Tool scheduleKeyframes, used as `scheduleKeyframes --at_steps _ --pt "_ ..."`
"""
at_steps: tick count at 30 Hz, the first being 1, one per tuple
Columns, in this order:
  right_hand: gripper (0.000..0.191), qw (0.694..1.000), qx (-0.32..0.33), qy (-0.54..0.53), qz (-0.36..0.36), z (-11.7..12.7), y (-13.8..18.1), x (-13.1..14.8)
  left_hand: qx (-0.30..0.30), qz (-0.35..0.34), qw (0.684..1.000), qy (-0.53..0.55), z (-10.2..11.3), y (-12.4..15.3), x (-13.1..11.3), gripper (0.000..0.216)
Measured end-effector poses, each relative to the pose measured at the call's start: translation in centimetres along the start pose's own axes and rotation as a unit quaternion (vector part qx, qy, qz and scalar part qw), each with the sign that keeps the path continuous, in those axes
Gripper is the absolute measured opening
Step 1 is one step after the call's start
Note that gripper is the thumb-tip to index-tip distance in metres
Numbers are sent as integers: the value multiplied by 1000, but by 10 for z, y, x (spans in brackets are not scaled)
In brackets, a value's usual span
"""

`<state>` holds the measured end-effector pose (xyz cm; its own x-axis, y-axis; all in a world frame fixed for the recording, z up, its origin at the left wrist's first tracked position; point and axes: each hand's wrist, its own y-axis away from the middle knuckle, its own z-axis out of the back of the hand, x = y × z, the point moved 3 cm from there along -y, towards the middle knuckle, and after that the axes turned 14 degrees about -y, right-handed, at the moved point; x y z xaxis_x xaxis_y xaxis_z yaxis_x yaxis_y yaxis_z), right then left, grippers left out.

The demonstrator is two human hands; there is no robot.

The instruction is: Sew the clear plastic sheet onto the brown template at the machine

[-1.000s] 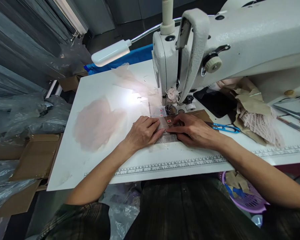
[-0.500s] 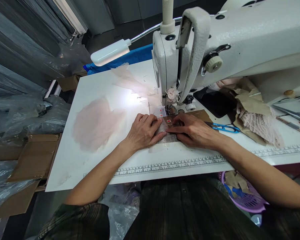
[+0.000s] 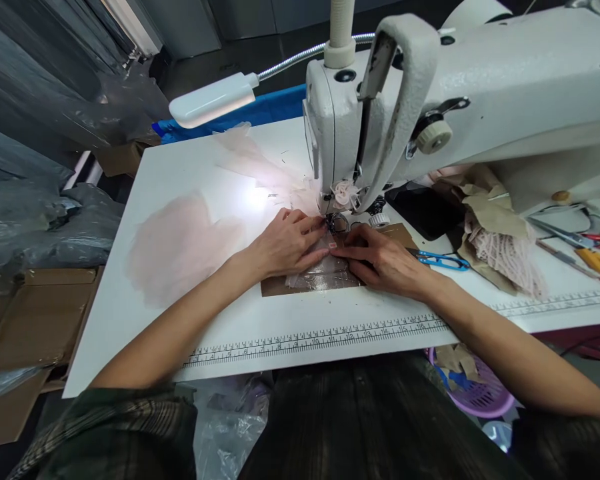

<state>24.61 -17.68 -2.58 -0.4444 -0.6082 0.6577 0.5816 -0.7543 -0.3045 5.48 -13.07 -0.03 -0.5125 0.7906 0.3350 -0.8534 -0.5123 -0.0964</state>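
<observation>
While both of our hands lie flat at the foot of the white industrial sewing machine [image 3: 460, 87], the head view lists: our left hand [image 3: 286, 241], fingers spread narrow and pressed palm-down, gripping nothing; our right hand [image 3: 380, 257], likewise flat, fingertips pinning a small red-and-white label near the needle; beneath them a sheer, glossy translucent fabric piece [image 3: 320, 275] lying on a brown rectangular card template [image 3: 275, 287], both on the white table with its printed ruler edge [image 3: 310, 337]. Nearby: blue-handled thread snips [image 3: 443, 259] just beside the right hand, a pale pink tulle patch [image 3: 180, 243] well to the left, a white gooseneck lamp [image 3: 213, 100] behind, cream knitted trim on brown paper [image 3: 500, 250] to the right, orange-handled scissors [image 3: 597, 263] at the far right, a lilac plastic basket [image 3: 480, 393] below the table edge. We judge that good feeding calls for even pressure from both palms, fingertips kept clear of the needle, and the fabric held taut and square to the template. Against the picture half a second back, our hands sit further up, closer under the needle, more of the brown template shows at their near side, and the view has shifted slightly right.
</observation>
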Motion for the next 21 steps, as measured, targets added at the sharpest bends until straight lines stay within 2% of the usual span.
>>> scheduleKeyframes --at_steps 4,21 --pt "35 1000 -11 5 -14 -1 -1 -1 -19 15 999 35 -7 -3 8 42" --pt "37 998 -8 -10 -55 -1 -1 -2 -93 42 992 71 -17 3 5 43"
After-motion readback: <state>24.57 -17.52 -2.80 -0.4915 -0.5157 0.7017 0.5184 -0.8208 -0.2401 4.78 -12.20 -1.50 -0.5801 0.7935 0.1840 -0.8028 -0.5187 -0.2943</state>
